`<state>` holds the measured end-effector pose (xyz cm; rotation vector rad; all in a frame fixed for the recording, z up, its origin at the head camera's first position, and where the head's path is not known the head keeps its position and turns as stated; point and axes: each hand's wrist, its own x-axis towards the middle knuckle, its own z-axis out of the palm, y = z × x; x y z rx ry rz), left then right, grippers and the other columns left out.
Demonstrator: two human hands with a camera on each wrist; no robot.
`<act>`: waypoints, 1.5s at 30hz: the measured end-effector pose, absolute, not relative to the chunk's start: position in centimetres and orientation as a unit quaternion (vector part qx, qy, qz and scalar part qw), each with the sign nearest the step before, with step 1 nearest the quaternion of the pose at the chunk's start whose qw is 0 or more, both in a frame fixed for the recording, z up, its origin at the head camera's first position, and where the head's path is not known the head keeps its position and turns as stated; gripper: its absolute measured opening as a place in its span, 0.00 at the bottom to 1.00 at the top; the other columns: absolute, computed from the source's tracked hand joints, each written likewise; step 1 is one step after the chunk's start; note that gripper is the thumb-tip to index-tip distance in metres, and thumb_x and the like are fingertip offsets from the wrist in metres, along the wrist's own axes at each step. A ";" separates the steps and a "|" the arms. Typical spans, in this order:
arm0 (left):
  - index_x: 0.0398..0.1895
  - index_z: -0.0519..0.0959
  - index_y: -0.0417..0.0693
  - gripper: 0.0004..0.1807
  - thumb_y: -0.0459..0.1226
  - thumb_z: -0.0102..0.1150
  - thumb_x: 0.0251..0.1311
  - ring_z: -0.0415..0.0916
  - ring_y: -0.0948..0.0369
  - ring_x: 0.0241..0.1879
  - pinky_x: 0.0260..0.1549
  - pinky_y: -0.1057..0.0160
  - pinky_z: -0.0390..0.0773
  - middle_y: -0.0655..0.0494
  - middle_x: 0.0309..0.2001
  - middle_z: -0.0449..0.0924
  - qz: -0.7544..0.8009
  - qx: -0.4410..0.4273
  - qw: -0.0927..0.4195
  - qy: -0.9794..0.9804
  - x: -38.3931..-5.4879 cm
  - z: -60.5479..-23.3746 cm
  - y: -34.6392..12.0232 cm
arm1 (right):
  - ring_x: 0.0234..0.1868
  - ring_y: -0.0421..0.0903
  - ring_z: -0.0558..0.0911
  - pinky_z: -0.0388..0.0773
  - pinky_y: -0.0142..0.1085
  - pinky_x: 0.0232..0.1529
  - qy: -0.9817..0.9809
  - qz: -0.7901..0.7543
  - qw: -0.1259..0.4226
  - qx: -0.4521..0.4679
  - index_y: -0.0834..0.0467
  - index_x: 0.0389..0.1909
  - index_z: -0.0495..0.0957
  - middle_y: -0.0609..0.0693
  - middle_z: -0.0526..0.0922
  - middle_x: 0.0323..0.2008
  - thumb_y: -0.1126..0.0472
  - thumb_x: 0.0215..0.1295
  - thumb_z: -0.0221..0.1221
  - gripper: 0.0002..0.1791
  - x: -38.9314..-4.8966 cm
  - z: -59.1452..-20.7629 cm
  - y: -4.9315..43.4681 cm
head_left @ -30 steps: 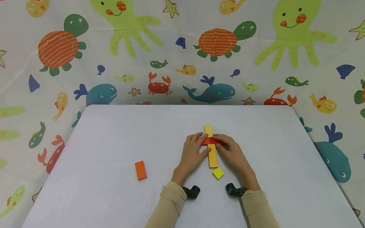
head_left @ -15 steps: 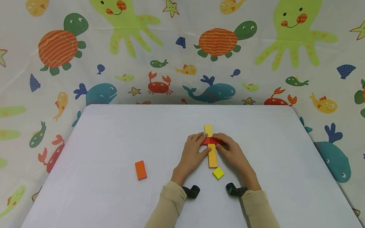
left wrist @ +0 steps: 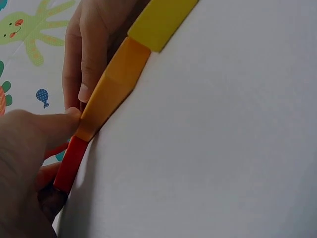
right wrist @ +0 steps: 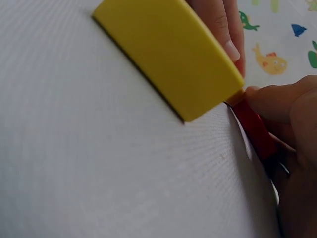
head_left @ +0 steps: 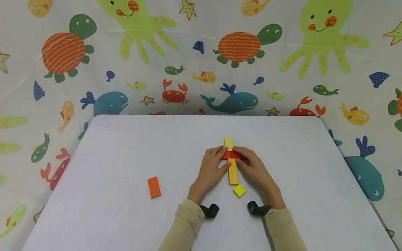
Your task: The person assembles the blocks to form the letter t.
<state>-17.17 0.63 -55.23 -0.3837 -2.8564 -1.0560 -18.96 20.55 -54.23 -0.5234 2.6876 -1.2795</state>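
Note:
Two red blocks, the left one [head_left: 226, 156] and the right one [head_left: 236, 155], lie end to end on the white table. My left hand [head_left: 209, 174] holds the left red block between thumb and fingers, its thumb tip against a long amber block [head_left: 233, 174]. Opposite it, my right hand [head_left: 258, 175] grips the right red block [right wrist: 255, 130], partly covering it. The amber block runs from the red pair toward me. Beyond the red pair lies a pale yellow block [head_left: 228, 143]. A bright yellow square block [head_left: 239, 191] sits cornerwise at the amber block's near end.
An orange rectangular block [head_left: 154, 187] lies apart, to the left of both arms. The white table [head_left: 123, 147] has its far edge against a hanging sea-animal cloth [head_left: 193, 33]. Black wrist devices, one on the left wrist [head_left: 210, 210] and one on the right [head_left: 258, 208], sit near the sleeves.

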 end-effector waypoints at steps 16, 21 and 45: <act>0.78 0.68 0.50 0.34 0.46 0.62 0.72 0.60 0.50 0.75 0.74 0.46 0.65 0.51 0.78 0.66 -0.359 -0.139 0.026 -0.922 -17.5 -55.6 0.3 | 0.78 0.57 0.67 0.65 0.57 0.77 0.884 -0.429 0.053 -0.179 0.53 0.74 0.71 0.54 0.72 0.75 0.59 0.77 0.59 0.26 -19.2 -54.3 20.5; 0.78 0.68 0.49 0.33 0.45 0.63 0.72 0.61 0.50 0.75 0.74 0.46 0.66 0.50 0.78 0.67 -0.357 -0.139 0.031 -0.923 -17.5 -55.7 0.4 | 0.77 0.57 0.68 0.66 0.58 0.76 0.886 -0.426 0.054 -0.176 0.52 0.74 0.71 0.54 0.72 0.75 0.59 0.77 0.59 0.27 -19.1 -54.2 20.5; 0.76 0.70 0.54 0.29 0.40 0.62 0.72 0.61 0.53 0.76 0.75 0.49 0.67 0.55 0.76 0.69 -0.429 -0.093 0.034 -0.898 -16.7 -54.2 -0.7 | 0.79 0.57 0.66 0.64 0.58 0.77 0.888 -0.417 0.055 -0.185 0.50 0.74 0.72 0.53 0.71 0.76 0.56 0.77 0.60 0.27 -19.1 -54.3 20.4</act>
